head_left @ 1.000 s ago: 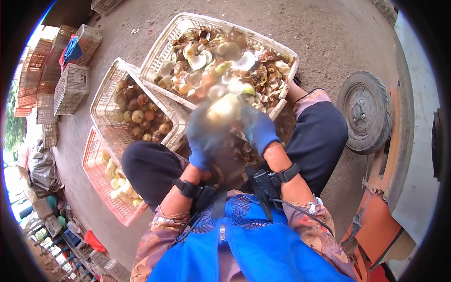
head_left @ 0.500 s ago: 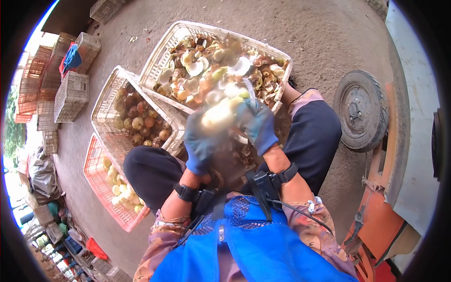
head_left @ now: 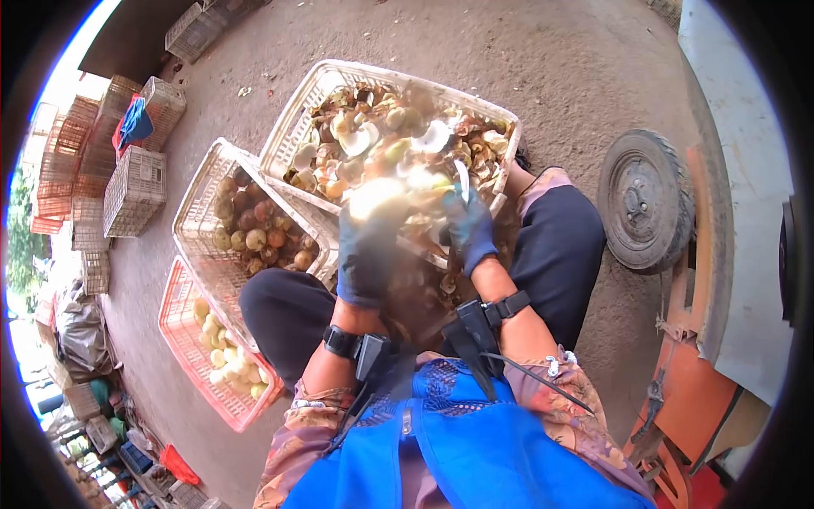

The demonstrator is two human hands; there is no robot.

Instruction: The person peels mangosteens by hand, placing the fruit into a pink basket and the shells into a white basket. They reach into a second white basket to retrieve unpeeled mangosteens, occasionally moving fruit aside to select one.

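My left hand (head_left: 370, 254), in a dark glove with a blue cuff, is wrapped round a pale peeled onion-like bulb (head_left: 376, 198). Bright glare and blur hide the bulb's outline. My right hand (head_left: 471, 227), gloved the same way, is closed on a small knife (head_left: 463, 178), its blade pointing up and away from me. The hands are apart, at the near rim of a white crate (head_left: 288, 119) heaped with peelings (head_left: 352, 140), some brown and some white and cup-shaped. The knife's handle is hidden in my fingers.
Left of my knee, a second white crate (head_left: 193, 208) holds unpeeled brown-red bulbs (head_left: 257, 239). Below it, a pink crate (head_left: 191, 356) holds pale peeled ones (head_left: 233, 360). A wheel (head_left: 642, 202) and an orange frame (head_left: 691, 373) stand at right. Stacked crates (head_left: 136, 191) are far left.
My hands have moved apart. The left hand tilts up with the bulb, and the right hand draws right with the knife. The whole view has shifted slightly.
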